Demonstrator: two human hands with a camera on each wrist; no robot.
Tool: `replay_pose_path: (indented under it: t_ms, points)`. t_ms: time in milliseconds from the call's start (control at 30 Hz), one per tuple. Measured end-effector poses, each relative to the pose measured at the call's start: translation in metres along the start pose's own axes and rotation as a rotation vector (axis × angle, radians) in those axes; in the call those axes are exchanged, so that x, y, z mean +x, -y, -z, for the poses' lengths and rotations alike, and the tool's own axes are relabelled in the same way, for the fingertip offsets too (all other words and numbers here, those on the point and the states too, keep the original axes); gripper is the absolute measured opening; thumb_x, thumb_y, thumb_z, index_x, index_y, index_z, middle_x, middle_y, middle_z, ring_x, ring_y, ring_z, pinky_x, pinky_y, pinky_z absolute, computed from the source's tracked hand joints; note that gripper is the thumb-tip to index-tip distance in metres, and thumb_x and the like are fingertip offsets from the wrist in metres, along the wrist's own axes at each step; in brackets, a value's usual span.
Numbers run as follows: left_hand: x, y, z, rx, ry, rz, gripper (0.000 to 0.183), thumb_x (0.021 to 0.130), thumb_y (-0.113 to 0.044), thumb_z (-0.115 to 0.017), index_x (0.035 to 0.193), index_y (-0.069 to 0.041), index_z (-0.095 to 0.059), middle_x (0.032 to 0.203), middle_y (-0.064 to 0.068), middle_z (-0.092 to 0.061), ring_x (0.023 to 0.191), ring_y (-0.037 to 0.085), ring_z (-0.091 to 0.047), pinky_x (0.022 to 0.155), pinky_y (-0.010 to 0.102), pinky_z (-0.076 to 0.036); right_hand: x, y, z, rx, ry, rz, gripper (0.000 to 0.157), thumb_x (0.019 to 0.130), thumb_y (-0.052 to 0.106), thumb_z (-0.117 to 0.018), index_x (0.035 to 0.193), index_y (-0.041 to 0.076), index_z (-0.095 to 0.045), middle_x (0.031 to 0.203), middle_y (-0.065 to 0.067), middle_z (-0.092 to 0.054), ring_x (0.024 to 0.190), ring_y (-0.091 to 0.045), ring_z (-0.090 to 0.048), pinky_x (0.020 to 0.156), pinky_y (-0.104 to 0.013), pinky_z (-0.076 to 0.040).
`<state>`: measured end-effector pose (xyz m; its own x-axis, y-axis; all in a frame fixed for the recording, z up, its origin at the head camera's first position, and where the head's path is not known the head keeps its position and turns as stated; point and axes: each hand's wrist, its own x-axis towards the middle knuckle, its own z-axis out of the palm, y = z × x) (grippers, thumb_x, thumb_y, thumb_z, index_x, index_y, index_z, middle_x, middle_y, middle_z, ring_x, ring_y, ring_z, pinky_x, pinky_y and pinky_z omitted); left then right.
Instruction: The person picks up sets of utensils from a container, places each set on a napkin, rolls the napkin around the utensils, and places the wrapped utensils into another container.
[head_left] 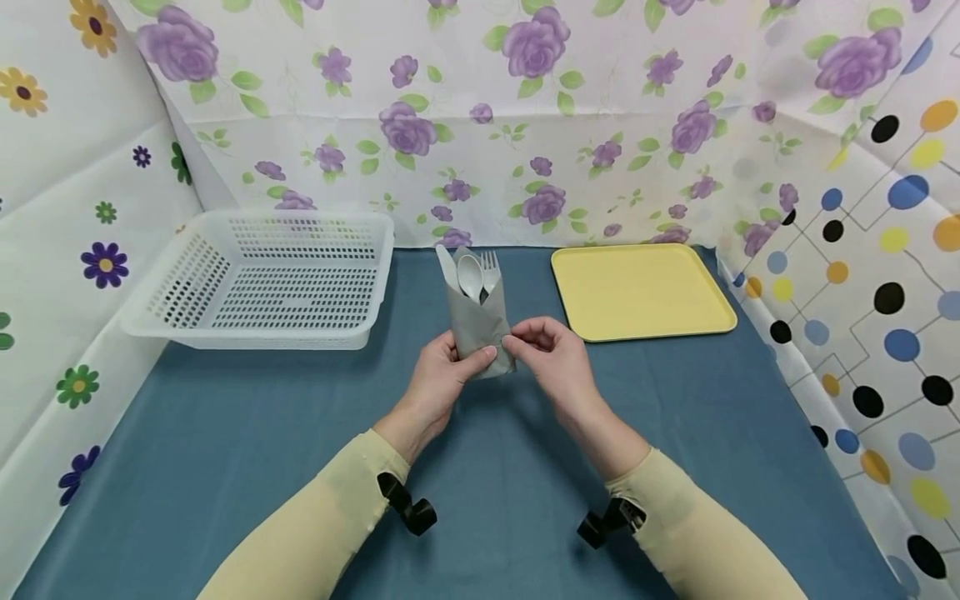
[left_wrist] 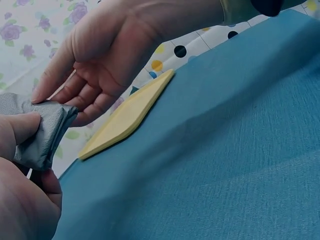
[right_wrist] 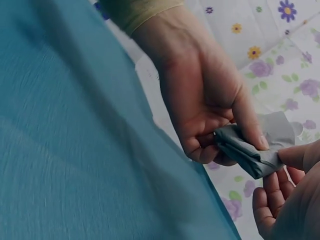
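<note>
A folded grey napkin (head_left: 477,327) stands upright in both hands above the table, wrapped round white cutlery. Out of its top stick a knife (head_left: 446,265), a spoon (head_left: 470,275) and a fork (head_left: 490,268); their lower parts are hidden inside. My left hand (head_left: 437,375) grips the lower left of the bundle, thumb across the front and fingers behind it, as the right wrist view shows. With thumb and fingertips my right hand (head_left: 553,358) pinches the napkin's right edge. The folded bottom end of the napkin (left_wrist: 54,122) faces the left wrist camera.
At the back left sits a white perforated plastic basket (head_left: 300,337). A yellow tray (head_left: 645,292) lies at the back right. Blue cloth (head_left: 300,467) covers the table, and patterned sheets (head_left: 480,117) hang behind and at both sides.
</note>
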<state>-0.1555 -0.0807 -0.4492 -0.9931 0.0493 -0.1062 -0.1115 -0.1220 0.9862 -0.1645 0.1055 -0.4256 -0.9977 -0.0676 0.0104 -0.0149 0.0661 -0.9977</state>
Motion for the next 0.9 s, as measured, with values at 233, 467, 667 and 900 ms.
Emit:
replay_pose_path:
  t_ms: [233, 467, 667, 900]
  points:
    - [-0.0008, -0.0046, -0.0008, 0.002, 0.029, 0.022, 0.044, 0.106, -0.015, -0.078, 0.147, -0.004, -0.067, 0.146, 0.013, -0.068, 0.133, 0.03, -0.063, 0.115, 0.053, -0.049, 0.0023, 0.0008, 0.0012, 0.127, 0.027, -0.072, 0.021, 0.103, 0.008, -0.08, 0.123, 0.002, -0.074, 0.108, -0.008, -0.075, 0.103, -0.021, -0.069, 0.094, -0.031, -0.058]
    - [0.0003, -0.0062, -0.0019, -0.01, 0.028, 0.038, 0.047, 0.105, -0.018, -0.081, 0.148, -0.006, -0.067, 0.147, 0.013, -0.066, 0.135, 0.03, -0.062, 0.117, 0.052, -0.047, 0.0033, -0.0006, 0.0003, 0.142, 0.025, -0.076, 0.017, 0.106, 0.01, -0.078, 0.12, 0.002, -0.076, 0.105, -0.01, -0.076, 0.098, -0.02, -0.071, 0.091, -0.031, -0.059]
    - [-0.0012, -0.0086, -0.0032, -0.032, -0.005, 0.034, 0.05, 0.102, -0.015, -0.083, 0.149, -0.005, -0.066, 0.148, 0.014, -0.065, 0.136, 0.031, -0.062, 0.118, 0.053, -0.047, 0.0041, -0.0032, -0.0006, 0.126, 0.025, -0.068, 0.016, 0.106, 0.01, -0.077, 0.12, 0.0, -0.078, 0.108, -0.014, -0.075, 0.1, -0.023, -0.073, 0.095, -0.036, -0.061]
    - [-0.0012, -0.0082, -0.0034, -0.035, -0.027, 0.035, 0.05, 0.101, -0.014, -0.084, 0.147, -0.006, -0.068, 0.146, 0.013, -0.067, 0.133, 0.032, -0.064, 0.116, 0.054, -0.049, 0.0031, -0.0046, -0.0009, 0.11, 0.031, -0.038, 0.017, 0.106, 0.01, -0.077, 0.121, 0.001, -0.078, 0.111, -0.013, -0.073, 0.103, -0.027, -0.072, 0.097, -0.038, -0.061]
